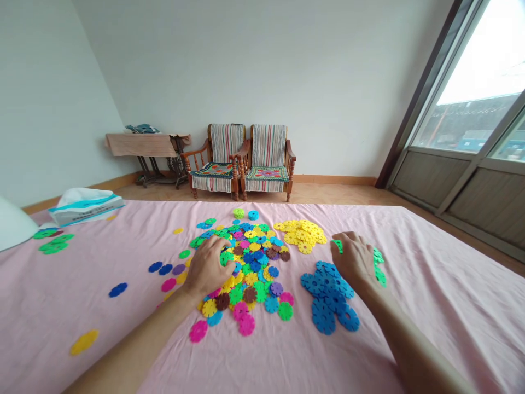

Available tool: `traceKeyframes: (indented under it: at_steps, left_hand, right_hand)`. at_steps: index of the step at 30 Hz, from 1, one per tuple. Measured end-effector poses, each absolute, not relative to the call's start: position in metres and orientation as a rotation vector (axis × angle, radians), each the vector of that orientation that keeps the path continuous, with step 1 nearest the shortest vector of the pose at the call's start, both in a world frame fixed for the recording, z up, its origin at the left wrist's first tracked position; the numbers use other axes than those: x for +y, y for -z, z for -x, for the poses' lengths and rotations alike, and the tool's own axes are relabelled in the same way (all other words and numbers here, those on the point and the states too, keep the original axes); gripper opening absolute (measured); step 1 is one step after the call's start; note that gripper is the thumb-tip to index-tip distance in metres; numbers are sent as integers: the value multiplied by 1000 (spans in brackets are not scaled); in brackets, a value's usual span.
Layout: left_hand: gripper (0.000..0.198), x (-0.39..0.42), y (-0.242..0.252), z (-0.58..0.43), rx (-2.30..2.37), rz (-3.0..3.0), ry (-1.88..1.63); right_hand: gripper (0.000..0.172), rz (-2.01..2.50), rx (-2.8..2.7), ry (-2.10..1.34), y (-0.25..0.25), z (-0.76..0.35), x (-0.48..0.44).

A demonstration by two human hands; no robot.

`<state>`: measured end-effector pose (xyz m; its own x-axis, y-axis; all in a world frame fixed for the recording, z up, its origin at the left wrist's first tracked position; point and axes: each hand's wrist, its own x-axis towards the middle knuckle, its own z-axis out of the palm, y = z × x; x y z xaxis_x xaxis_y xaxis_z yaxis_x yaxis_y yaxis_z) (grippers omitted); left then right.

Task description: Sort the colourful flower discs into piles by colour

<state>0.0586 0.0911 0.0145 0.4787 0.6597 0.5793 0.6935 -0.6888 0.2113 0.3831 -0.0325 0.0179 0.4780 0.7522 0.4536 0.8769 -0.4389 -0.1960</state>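
My left hand (209,265) reaches over a mixed heap of colourful notched plastic discs (252,257). Its thumb and forefinger are apart, and a green disc (225,257) shows in the gap between them. On the right, my right hand (353,258) is bent over a group of green discs (379,265), partly hidden under it. Another green disc (337,245) shows at its thumb and forefinger, which are closed around it. Close to that hand lie a pile of blue discs (328,293) and a pile of yellow discs (301,234).
A pink cloth (443,295) covers the table. Loose discs, among them a yellow one (84,342) and a dark blue one (118,290), lie to the left. A tissue pack (86,207) sits at the back left. Two wooden armchairs (268,148) stand by the wall.
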Motion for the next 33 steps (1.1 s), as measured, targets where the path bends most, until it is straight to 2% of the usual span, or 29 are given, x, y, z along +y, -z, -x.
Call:
traceKeyframes:
  at_steps: [7,20,27,33]
  left_hand:
    - [19,98,-13,-53,-1266,2682,844]
    - [29,94,-13,-55,-1106,2746,1037]
    - [20,73,-24,-72,-1238,3103,1444]
    - [15,35,-22,-90,-1141,3370,1587]
  right_hand:
    - [23,2183,-1496,395,-17,-362,-33]
    - [21,1916,-1750,263,-25,-313,-39]
    - [22,1543,-1738,-156,-20,-284,-45]
    - [17,1354,-1558,-687,-23,-253,-52]
